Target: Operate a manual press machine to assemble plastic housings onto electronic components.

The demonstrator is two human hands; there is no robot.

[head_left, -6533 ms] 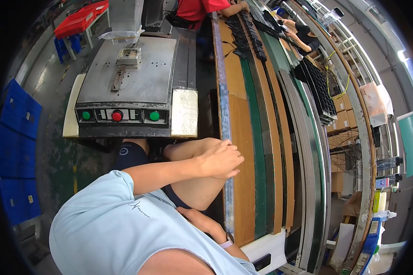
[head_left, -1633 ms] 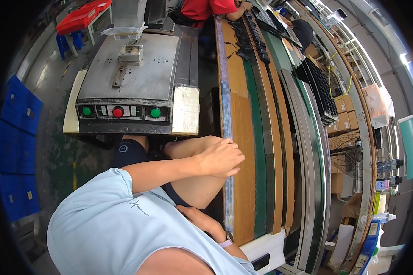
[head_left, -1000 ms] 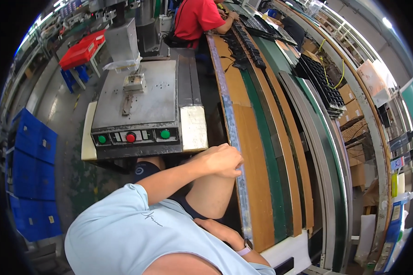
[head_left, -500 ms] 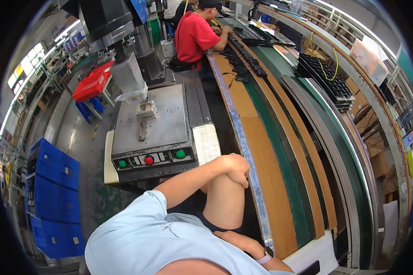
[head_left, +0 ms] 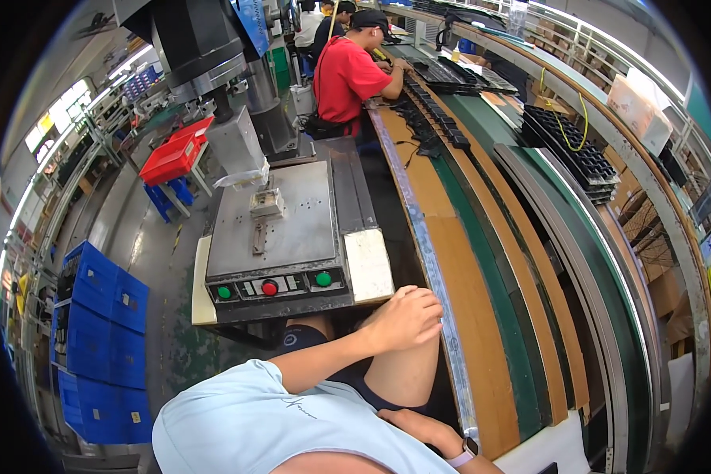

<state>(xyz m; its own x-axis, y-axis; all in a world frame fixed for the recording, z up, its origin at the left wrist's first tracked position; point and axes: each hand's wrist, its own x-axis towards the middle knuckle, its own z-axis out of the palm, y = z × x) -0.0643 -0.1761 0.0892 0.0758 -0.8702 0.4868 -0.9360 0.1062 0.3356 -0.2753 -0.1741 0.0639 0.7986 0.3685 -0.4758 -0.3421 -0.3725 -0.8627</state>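
Observation:
My left hand [head_left: 409,319] rests over the bare raised knee [head_left: 407,367], its fingers side by side and lightly bent over the top. It holds no object. My right hand [head_left: 413,425] lies low against the thigh, near the hem of the dark shorts. Its fingers are mostly hidden, and a watch [head_left: 470,447] is on that wrist. Ahead of my left hand stands a press machine with a flat metal bed [head_left: 300,213], where a small block fixture [head_left: 266,203] sits below the press head [head_left: 235,146].
Green buttons [head_left: 323,279] and a red button [head_left: 269,287] line the press front. A long workbench [head_left: 470,316] runs along my right. Farther up it, a co-worker in red [head_left: 347,79] handles dark parts [head_left: 442,118]. Blue bins [head_left: 107,347] and a red crate [head_left: 174,150] stand left.
My left hand has shifted from gripping the knee's side to lying over its top. The whole view has moved slightly, and the right hand stays by the thigh.

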